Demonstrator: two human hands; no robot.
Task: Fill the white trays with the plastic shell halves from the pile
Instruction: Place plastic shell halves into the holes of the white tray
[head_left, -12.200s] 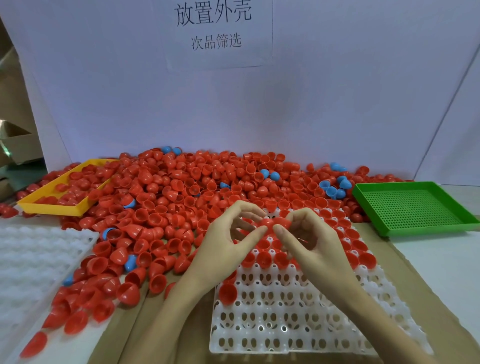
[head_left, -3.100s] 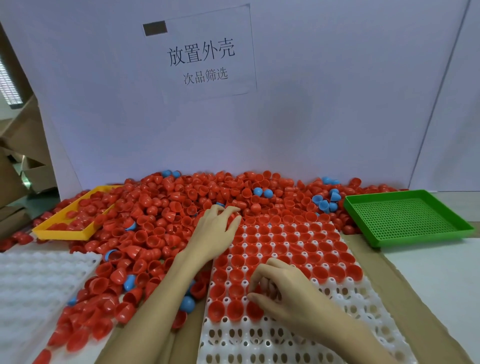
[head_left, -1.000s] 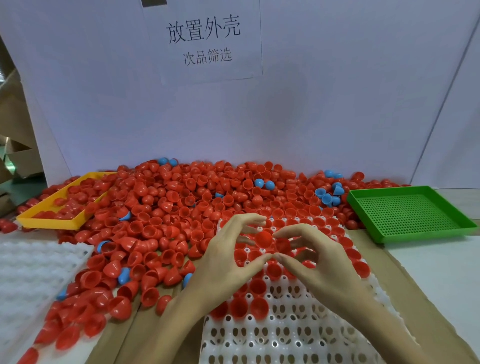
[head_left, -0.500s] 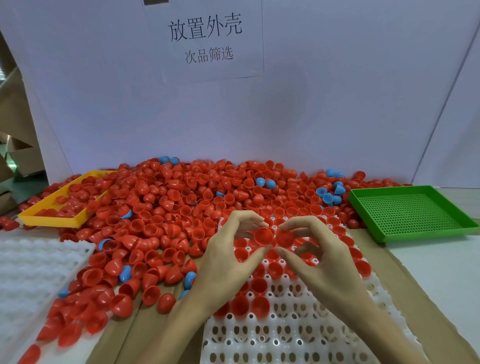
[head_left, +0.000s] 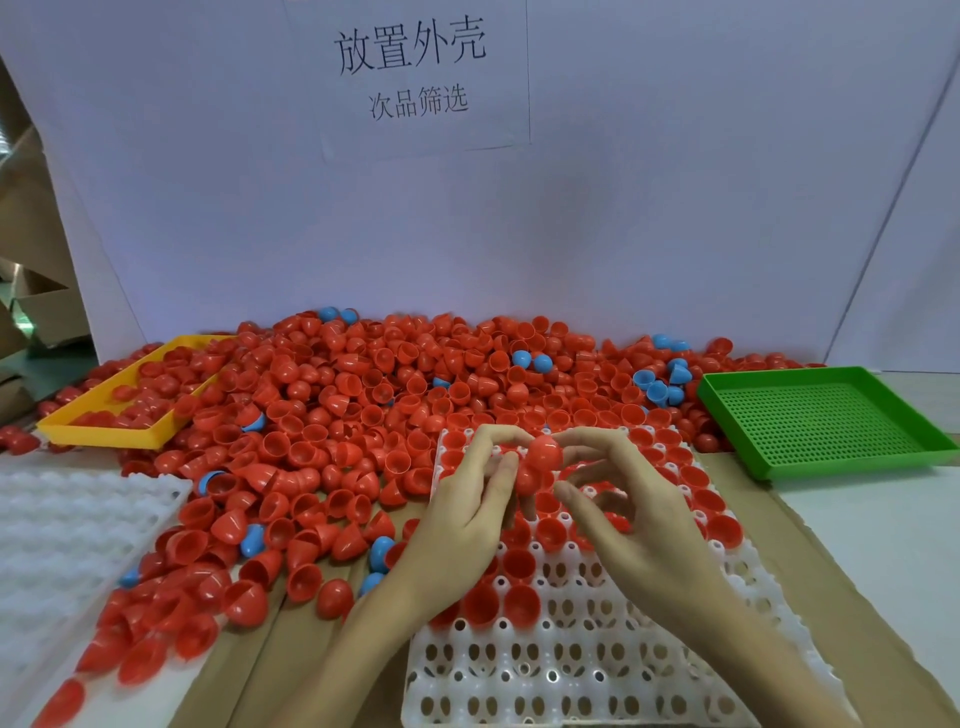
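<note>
Red shell halves are pinched between both raised hands, left and right.

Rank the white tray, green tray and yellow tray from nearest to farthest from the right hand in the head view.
1. White tray: directly under the right hand.
2. Green tray: to the right, beyond the pile's edge.
3. Yellow tray: far left, across the pile.

A white backdrop board stands across the back of the table, with a paper sign bearing printed Chinese characters fixed near its top. Brown cardboard boxes sit at the far left. Flat cardboard sheets cover the tabletop.
</note>
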